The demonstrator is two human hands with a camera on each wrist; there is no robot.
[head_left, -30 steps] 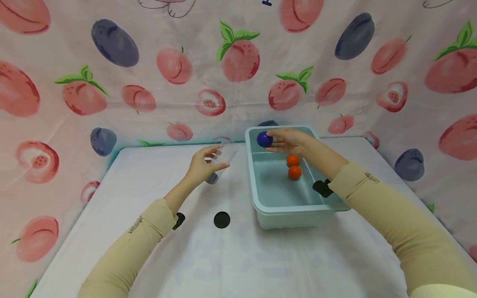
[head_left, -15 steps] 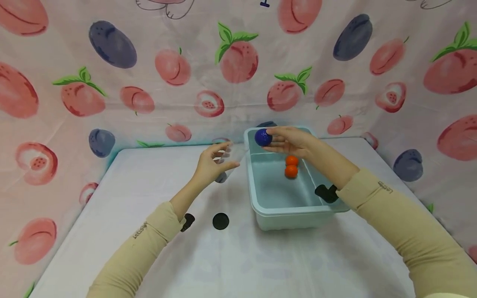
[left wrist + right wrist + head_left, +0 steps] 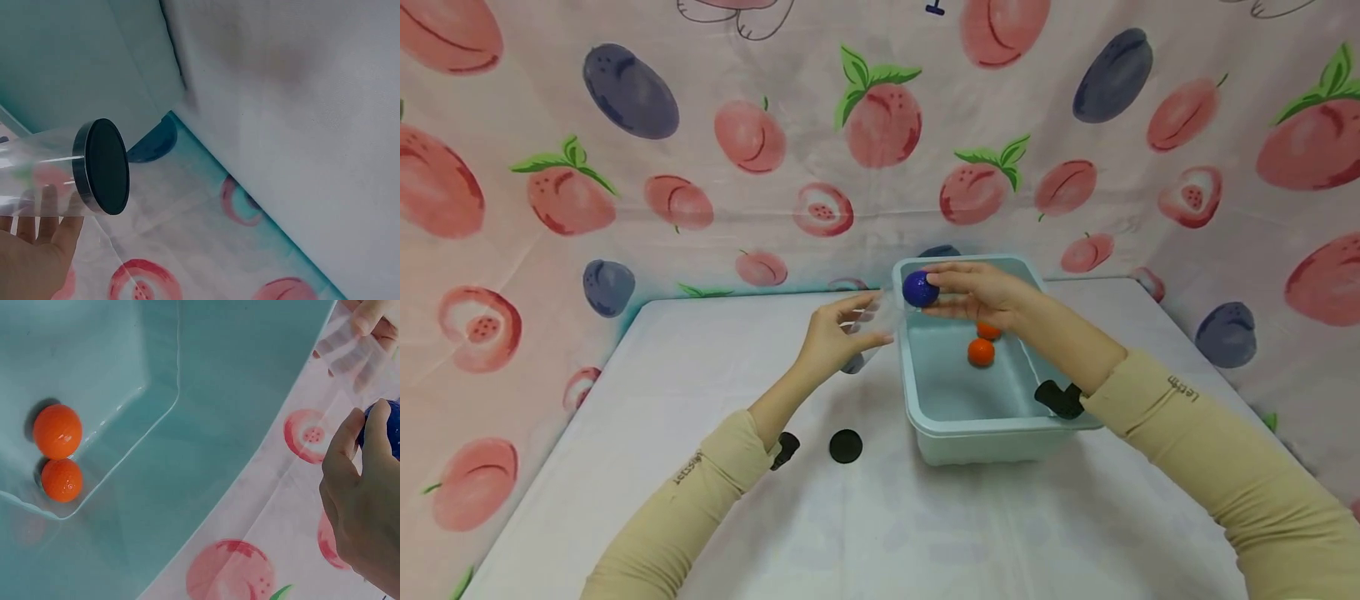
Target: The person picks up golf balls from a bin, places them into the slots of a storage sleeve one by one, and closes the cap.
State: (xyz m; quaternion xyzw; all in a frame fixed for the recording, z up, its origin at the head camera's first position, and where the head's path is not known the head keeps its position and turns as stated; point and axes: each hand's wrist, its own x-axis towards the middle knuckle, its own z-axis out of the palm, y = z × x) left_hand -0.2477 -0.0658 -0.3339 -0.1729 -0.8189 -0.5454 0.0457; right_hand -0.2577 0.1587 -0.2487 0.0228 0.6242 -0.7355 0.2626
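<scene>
A clear tube [image 3: 871, 329] is gripped tilted by the left hand [image 3: 835, 337], open mouth toward the blue ball [image 3: 920, 288] pinched by the right hand [image 3: 981, 292].

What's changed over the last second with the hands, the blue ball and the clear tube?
The right hand carried the blue ball leftward to the bin's left rim; the left hand brought the clear tube rightward to meet it. Both grips, the orange balls and black cap stayed.

Bright, even light (soft shadows)
</scene>
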